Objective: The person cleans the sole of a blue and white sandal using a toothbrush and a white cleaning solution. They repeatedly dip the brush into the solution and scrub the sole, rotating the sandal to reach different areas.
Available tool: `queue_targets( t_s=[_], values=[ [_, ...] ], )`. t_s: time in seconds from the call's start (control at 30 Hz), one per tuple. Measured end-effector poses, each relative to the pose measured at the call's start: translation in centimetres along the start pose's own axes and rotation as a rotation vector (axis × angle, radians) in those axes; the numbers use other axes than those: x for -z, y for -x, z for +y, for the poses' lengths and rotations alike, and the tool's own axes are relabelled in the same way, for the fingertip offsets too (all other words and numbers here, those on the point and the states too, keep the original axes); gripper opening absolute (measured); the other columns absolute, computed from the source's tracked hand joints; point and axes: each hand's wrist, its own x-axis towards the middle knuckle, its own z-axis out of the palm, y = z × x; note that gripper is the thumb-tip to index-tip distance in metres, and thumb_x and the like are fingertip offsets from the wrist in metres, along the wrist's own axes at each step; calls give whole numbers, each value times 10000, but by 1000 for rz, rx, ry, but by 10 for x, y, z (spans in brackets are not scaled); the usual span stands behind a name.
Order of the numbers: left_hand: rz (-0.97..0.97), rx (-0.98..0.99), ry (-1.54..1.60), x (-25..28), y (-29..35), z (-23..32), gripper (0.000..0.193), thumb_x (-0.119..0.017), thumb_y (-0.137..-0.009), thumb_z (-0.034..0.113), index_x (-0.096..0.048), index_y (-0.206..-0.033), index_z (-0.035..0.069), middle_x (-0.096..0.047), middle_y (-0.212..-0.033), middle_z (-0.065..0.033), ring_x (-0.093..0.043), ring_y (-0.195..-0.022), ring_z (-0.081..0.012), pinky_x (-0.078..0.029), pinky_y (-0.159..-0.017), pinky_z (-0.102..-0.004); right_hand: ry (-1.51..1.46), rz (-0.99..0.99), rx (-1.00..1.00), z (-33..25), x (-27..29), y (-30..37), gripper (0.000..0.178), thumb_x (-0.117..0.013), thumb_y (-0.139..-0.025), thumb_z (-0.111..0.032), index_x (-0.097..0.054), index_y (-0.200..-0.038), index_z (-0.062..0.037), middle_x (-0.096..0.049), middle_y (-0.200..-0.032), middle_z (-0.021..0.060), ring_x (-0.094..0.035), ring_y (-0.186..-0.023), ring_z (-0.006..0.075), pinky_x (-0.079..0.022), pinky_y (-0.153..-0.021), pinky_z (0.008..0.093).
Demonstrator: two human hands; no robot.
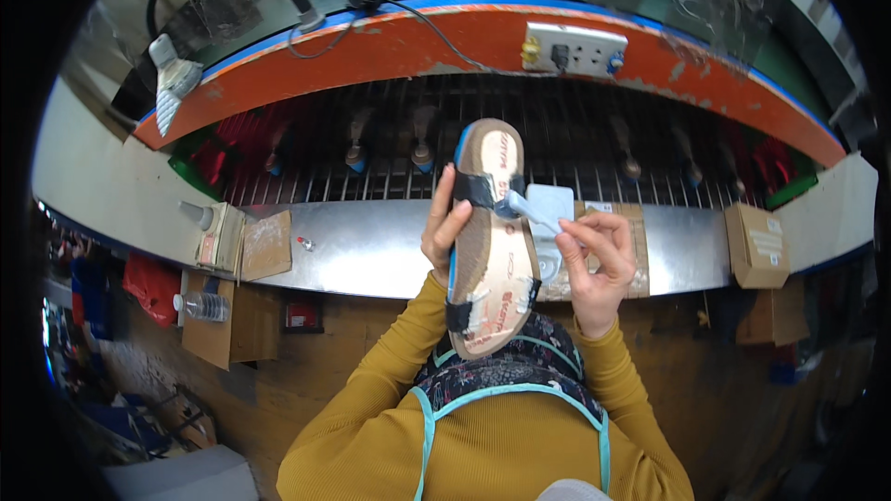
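Observation:
A sandal sole (487,250) with a brown rim, a pale printed top and black strap pieces is held upright in front of me. My left hand (443,230) grips it by its left edge, fingers closed on the rim. My right hand (601,264) pinches the pale handle of a small brush (538,215). The brush's dark tip meets the sole's right edge near the upper black strap. Just behind the brush is a light grey square piece (554,199). A round whitish item (548,266) shows partly between the sole and my right hand.
A metal ledge (371,250) runs across, with flat cardboard (635,250) on it. Beyond lies a rack of rods (557,130) carrying several shoe parts. Small boxes (759,246) stand at both ends. A socket strip (575,48) is fixed to the orange beam (399,56). A bottle (201,306) is at left.

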Motion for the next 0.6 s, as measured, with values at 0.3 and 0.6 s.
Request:
queue_targets(
  t_s=[0.3, 0.6],
  values=[
    [-20, 22, -80, 20, -2, 10, 473, -756, -796, 118, -519, -1205, 129, -438, -1418, -277, -518, -1251, -435, -527, -971, -448, -3, -29, -72, 10, -27, -14, 169, -774, -805, -69, -761, -973, -59, -574, -933, 46, -506, -692, 100, -420, -570, 226],
    [-22, 24, -101, 30, -12, 7, 440, -757, -765, 72, -582, -1162, 149, -525, -1359, -239, -538, -1228, -445, -501, -998, -487, 236, 12, 102, 21, -37, -45, 213, -812, -766, -130, -770, -972, -100, -587, -937, -1, -506, -668, 94, -318, -816, 298]
  ],
)
